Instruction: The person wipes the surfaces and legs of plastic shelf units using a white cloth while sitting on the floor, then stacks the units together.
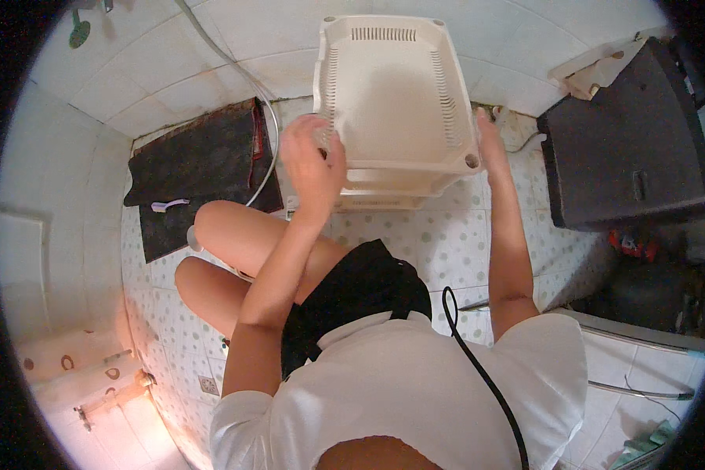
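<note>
A cream plastic storage rack (388, 106) with slotted edges and corner holes stands on the tiled floor against the wall. My left hand (314, 158) is at the near left corner of its top tier, with the thumb and fingers around the edge. My right hand (489, 141) lies flat along the right side near the front corner, fingers pointing away from me; part of it is hidden by the angle. Lower tiers of the rack show beneath the top one.
Dark mats (194, 158) lie on the floor at the left, with a white and purple brush (170, 205) on them. A grey hose (273, 117) hangs down beside the rack. A large dark box-like object (628, 147) stands at the right. A floor drain (208, 385) is at the lower left.
</note>
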A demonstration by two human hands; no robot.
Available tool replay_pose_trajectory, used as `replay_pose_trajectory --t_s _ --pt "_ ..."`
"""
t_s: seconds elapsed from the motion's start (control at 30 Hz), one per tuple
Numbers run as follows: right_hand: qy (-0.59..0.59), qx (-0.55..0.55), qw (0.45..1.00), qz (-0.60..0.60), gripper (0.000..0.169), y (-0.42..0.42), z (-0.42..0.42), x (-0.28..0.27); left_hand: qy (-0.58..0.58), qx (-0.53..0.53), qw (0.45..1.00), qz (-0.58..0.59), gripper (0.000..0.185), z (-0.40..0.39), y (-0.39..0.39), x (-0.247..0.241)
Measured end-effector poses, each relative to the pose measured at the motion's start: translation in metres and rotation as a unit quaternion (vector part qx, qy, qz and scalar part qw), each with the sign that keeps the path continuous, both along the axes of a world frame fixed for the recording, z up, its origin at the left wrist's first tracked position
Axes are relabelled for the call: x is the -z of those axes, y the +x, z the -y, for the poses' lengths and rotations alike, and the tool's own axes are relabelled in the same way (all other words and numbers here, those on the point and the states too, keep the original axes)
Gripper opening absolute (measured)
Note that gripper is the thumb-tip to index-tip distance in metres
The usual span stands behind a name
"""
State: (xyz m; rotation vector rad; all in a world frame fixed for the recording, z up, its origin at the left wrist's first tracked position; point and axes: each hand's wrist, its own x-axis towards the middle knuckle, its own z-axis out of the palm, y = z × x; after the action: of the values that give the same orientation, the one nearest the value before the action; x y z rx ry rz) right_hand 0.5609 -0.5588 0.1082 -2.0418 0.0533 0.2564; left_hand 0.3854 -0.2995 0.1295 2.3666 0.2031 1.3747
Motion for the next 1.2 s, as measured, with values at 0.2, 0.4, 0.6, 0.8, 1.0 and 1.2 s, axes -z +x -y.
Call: replay_pose_trajectory --t_s 0.2,0.4,0.6,0.8,1.0,1.2 --pt "0.246 -0.09 0.958 -0.116 0.068 0.018 0.004 0.013 -0.54 0.0 0.825 -0.166 0.071 -0.017 -0.009 0.044" --pt "0.326 -0.12 0.913 -0.215 0.054 0.045 -0.027 0.014 -0.721 0.168 0.655 -0.148 0.056 0.014 -0.026 -0.009" --pt "0.235 -0.148 0.955 -0.108 0.047 0.054 -0.031 0.01 -0.624 0.111 0.764 -0.121 0.028 -0.018 -0.003 0.011" --pt "0.336 -0.076 0.934 -0.1 0.04 0.014 -0.043 -0.047 -0.62 0.196 0.753 -0.105 0.044 -0.072 0.035 -0.018" --pt "0.39 -0.008 0.918 -0.073 0.026 -0.024 -0.052 -0.04 -0.623 0.161 0.751 -0.152 0.082 -0.076 0.045 -0.004" --pt "0.401 0.016 0.91 -0.102 0.018 -0.074 -0.083 -0.032 -0.61 0.267 0.694 -0.274 0.078 -0.039 0.002 -0.023"
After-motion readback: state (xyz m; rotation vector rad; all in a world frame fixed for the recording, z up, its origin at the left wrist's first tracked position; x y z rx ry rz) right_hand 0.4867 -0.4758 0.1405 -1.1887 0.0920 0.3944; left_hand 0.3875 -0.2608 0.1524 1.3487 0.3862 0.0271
